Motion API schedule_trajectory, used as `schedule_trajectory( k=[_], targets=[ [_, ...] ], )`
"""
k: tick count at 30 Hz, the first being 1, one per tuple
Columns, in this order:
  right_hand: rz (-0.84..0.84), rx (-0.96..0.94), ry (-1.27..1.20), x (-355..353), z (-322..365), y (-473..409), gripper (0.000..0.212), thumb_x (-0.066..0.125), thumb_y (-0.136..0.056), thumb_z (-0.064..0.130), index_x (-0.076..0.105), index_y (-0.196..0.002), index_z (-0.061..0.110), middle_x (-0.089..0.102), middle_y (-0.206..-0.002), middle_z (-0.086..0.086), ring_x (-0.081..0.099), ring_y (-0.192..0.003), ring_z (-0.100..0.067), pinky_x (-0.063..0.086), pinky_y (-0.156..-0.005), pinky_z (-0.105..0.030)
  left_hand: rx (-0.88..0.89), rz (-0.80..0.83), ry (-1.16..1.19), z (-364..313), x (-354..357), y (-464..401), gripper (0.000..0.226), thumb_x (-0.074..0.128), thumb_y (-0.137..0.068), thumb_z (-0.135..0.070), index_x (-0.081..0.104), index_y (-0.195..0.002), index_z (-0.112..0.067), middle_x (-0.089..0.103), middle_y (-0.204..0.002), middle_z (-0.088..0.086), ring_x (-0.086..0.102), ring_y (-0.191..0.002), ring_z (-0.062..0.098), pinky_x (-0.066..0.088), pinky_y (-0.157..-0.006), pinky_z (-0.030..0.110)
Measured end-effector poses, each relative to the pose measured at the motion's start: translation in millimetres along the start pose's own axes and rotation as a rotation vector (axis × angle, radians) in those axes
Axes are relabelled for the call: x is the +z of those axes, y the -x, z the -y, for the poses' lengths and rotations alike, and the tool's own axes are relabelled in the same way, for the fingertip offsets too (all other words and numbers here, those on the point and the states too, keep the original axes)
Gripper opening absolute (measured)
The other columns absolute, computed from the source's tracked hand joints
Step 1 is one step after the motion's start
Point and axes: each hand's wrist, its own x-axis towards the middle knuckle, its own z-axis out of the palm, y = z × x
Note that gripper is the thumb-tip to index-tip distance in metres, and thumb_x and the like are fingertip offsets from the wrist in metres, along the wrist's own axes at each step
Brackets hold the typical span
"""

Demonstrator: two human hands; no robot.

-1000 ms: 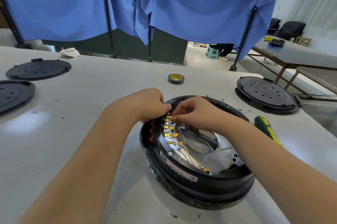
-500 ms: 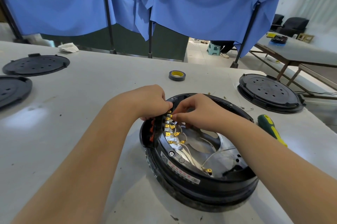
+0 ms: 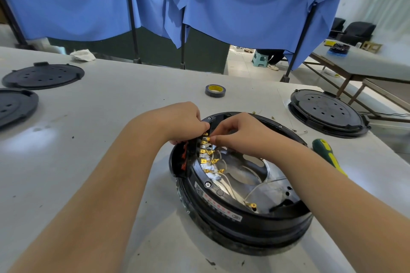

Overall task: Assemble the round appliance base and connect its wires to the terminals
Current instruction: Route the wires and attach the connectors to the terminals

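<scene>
A person's two hands meet over the upper-left rim of a round black appliance base [image 3: 239,217] on a pale grey surface [image 3: 106,139]. The fingers [image 3: 218,139] of the right hand [image 3: 241,133] are curled and pinch a brass connector at the top of a row of brass terminals [image 3: 205,157]; the left hand [image 3: 184,121] has its fingers bent around the black terminal holder [image 3: 193,150] at the rim, the fingertips hidden behind it. White wires [image 3: 228,186] run from the terminals across the shiny metal plate inside the base, and one loose brass-tipped wire end [image 3: 251,205] lies near the front rim. The right forearm crosses the base's right side and covers part of it, and both hands hide the far end of the terminal row. Just right of that forearm lies a green and yellow screwdriver [image 3: 326,153], partly hidden by the arm. Beyond the hands sits a roll of dark tape [image 3: 215,90] with a yellow core. A black round cover with holes [image 3: 328,113] rests on the surface at far right, two more black covers [image 3: 42,76] lie at far left, and a crumpled white cloth [image 3: 83,54] sits near the far edge. Blue curtains [image 3: 244,6] on dark poles hang behind the surface; a second table [image 3: 366,64] stands at right.
</scene>
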Motion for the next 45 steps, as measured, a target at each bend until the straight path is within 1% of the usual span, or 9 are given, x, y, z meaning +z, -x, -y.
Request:
schedule_trajectory(
  k=[5,10,18,25,32,35,39,41,45],
  targets=[
    [0.001,0.014,-0.007,-0.2,0.6,0.6,0.004,0.071,-0.086,0.024,0.074,-0.083,0.025,0.073,-0.078,0.005,0.061,-0.062,0.002,0.05,-0.063,-0.015,0.001,0.004,-0.006,0.7,-0.6,0.2,0.033,0.047,-0.098,-0.043,0.06,-0.098,-0.012,0.066,-0.08,0.009,0.058,-0.053,0.016,0.041,-0.045,0.022],
    [-0.002,0.017,-0.018,-0.7,1.2,1.6,0.006,0.071,-0.086,0.024,0.073,-0.08,0.025,0.072,-0.073,0.006,0.056,-0.052,0.006,0.043,-0.051,-0.01,-0.006,0.012,0.001,0.5,-0.6,-0.1,0.034,0.047,-0.098,-0.043,0.06,-0.101,-0.012,0.067,-0.085,0.01,0.061,-0.058,0.017,0.044,-0.048,0.022],
    [-0.005,0.019,-0.014,0.0,0.5,-0.4,0.005,0.071,-0.085,0.026,0.074,-0.081,0.026,0.073,-0.076,0.004,0.059,-0.061,-0.001,0.049,-0.061,-0.017,-0.007,0.009,-0.002,-0.7,-1.0,0.8,0.033,0.047,-0.098,-0.042,0.06,-0.099,-0.012,0.065,-0.081,0.008,0.059,-0.057,0.016,0.042,-0.046,0.022],
    [-0.004,0.008,-0.01,1.8,-0.3,-0.5,0.007,0.071,-0.087,0.025,0.073,-0.082,0.022,0.072,-0.073,0.003,0.057,-0.05,-0.001,0.049,-0.053,-0.011,-0.012,0.012,-0.009,-1.6,-1.0,2.0,0.034,0.046,-0.099,-0.042,0.06,-0.101,-0.01,0.066,-0.083,0.01,0.06,-0.057,0.017,0.042,-0.047,0.023],
    [-0.023,-0.05,0.047,3.2,-0.3,-0.7,0.01,0.069,-0.087,0.026,0.071,-0.078,0.029,0.072,-0.075,0.007,0.065,-0.067,-0.008,0.052,-0.061,-0.015,-0.013,0.014,-0.011,-3.1,-1.8,3.2,0.033,0.046,-0.099,-0.041,0.059,-0.101,-0.011,0.064,-0.081,0.008,0.059,-0.057,0.016,0.04,-0.045,0.021],
    [-0.036,-0.062,0.043,4.3,0.5,-1.3,0.009,0.07,-0.087,0.025,0.074,-0.08,0.027,0.07,-0.07,0.007,0.061,-0.06,-0.005,0.056,-0.068,-0.025,-0.014,0.011,-0.018,-3.6,-2.3,3.8,0.034,0.046,-0.099,-0.041,0.06,-0.1,-0.011,0.064,-0.078,0.008,0.058,-0.055,0.016,0.039,-0.046,0.023],
    [-0.039,-0.059,0.036,5.6,1.5,-1.6,0.008,0.069,-0.087,0.024,0.076,-0.088,0.021,0.073,-0.075,-0.002,0.063,-0.062,-0.01,0.059,-0.075,-0.035,-0.019,0.011,-0.026,-4.1,-2.4,4.2,0.034,0.046,-0.099,-0.042,0.06,-0.101,-0.011,0.063,-0.075,0.006,0.058,-0.054,0.015,0.039,-0.046,0.023],
    [-0.042,-0.055,0.031,6.2,1.7,-1.6,0.008,0.069,-0.087,0.024,0.077,-0.087,0.02,0.071,-0.068,0.003,0.06,-0.056,-0.004,0.058,-0.071,-0.031,-0.022,0.014,-0.025,-4.3,-2.5,4.1,0.034,0.046,-0.099,-0.043,0.06,-0.102,-0.012,0.063,-0.076,0.006,0.059,-0.055,0.015,0.04,-0.046,0.022],
    [-0.051,-0.049,0.027,7.5,1.5,-3.1,0.009,0.069,-0.087,0.025,0.075,-0.081,0.023,0.062,-0.051,0.013,0.052,-0.044,0.005,0.047,-0.055,-0.015,-0.019,0.011,-0.025,-4.1,-2.1,3.5,0.035,0.046,-0.099,-0.042,0.061,-0.102,-0.011,0.065,-0.08,0.009,0.06,-0.057,0.017,0.042,-0.048,0.023]
  ],
)
